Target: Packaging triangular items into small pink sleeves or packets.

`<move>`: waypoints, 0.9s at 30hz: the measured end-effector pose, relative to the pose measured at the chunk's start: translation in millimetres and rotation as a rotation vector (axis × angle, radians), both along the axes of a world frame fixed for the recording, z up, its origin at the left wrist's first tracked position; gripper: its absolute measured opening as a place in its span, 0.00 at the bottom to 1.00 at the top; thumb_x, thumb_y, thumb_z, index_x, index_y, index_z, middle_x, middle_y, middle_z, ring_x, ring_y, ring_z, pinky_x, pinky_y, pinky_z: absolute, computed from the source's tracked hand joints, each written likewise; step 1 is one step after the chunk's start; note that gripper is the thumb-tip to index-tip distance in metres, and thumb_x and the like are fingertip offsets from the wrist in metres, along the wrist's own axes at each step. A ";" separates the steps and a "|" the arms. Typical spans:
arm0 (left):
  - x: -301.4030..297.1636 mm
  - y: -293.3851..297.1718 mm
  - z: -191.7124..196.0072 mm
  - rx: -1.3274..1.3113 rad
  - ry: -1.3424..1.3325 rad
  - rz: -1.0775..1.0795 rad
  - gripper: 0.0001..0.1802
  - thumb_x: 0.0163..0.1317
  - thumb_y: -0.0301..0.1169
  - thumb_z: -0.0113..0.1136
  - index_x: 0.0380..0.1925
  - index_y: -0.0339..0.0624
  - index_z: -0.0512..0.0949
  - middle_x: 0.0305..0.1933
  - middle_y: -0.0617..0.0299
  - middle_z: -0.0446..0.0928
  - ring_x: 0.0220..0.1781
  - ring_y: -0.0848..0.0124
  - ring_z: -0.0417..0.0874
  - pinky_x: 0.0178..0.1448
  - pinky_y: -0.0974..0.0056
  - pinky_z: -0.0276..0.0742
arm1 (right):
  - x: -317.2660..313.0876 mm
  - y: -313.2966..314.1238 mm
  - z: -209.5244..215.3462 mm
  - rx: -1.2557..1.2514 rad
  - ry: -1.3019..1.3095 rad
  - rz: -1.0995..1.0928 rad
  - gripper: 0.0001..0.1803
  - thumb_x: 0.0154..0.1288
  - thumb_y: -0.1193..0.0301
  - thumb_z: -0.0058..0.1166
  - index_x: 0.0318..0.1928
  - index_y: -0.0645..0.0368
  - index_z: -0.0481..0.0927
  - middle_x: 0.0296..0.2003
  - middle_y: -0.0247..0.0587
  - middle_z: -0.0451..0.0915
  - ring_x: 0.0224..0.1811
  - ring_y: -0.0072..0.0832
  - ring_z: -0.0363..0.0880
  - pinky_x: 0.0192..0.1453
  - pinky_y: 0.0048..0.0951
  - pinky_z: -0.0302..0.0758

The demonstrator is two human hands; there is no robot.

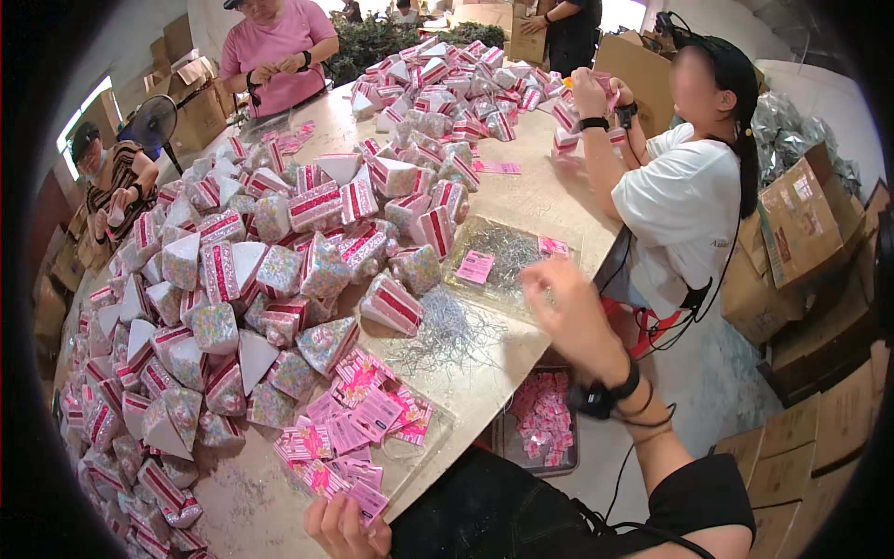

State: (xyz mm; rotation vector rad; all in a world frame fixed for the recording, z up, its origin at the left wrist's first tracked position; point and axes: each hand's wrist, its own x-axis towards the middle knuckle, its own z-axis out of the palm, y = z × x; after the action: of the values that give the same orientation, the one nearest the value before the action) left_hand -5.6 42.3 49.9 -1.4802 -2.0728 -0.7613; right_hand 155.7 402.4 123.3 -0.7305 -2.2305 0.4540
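Note:
At the near table edge, my left hand (345,527) has its fingers curled beside a shallow clear tray (430,445) of pink printed tags (346,424). A tag lies right by its fingertips; whatever is in its grip is hidden. Over the right side of a second clear tray (473,296), my right hand (563,303) is bent at the wrist and blurred, so its fingers are unclear. That tray holds thin silver wire pieces (510,250) and pink cards (476,266). A loose pile of silver wires (445,326) lies between the trays, touching a cake-slice ornament (391,304).
A big heap of glittery pink-and-white cake-slice ornaments (219,340) covers the table's left and back. Below the table edge sits a bin of small pink pieces (542,419). A person in white (684,191) works at the right; cardboard boxes (801,447) stand behind.

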 end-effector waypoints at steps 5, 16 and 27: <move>-1.2 -2.3 4.0 -0.084 -0.008 -0.009 0.22 0.62 0.41 0.60 0.51 0.39 0.75 0.53 0.52 0.75 0.56 0.51 0.74 0.60 0.49 0.68 | -39.0 -79.3 -18.3 0.010 -0.080 0.530 0.08 0.56 0.72 0.59 0.36 0.61 0.77 0.33 0.44 0.76 0.41 0.41 0.75 0.47 0.38 0.73; 2.7 9.0 -3.3 -0.250 0.021 0.074 0.22 0.46 0.37 0.68 0.42 0.43 0.77 0.47 0.59 0.75 0.49 0.58 0.76 0.58 0.44 0.67 | -80.7 -108.1 -34.1 0.090 -0.368 0.848 0.27 0.57 0.55 0.61 0.53 0.55 0.74 0.46 0.47 0.71 0.46 0.43 0.69 0.51 0.40 0.70; 2.9 1.6 -3.2 -0.239 -0.045 0.107 0.23 0.45 0.34 0.70 0.44 0.49 0.76 0.47 0.63 0.73 0.50 0.63 0.75 0.60 0.46 0.66 | -65.2 -69.8 -21.9 0.015 -0.257 0.697 0.15 0.61 0.72 0.56 0.48 0.60 0.76 0.36 0.45 0.79 0.41 0.44 0.78 0.47 0.39 0.75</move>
State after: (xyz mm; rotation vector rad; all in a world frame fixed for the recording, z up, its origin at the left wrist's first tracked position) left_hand -2.7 43.9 46.7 -1.4709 -2.3228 -0.5245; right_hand 90.4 332.6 101.5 0.0317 -2.7003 0.7011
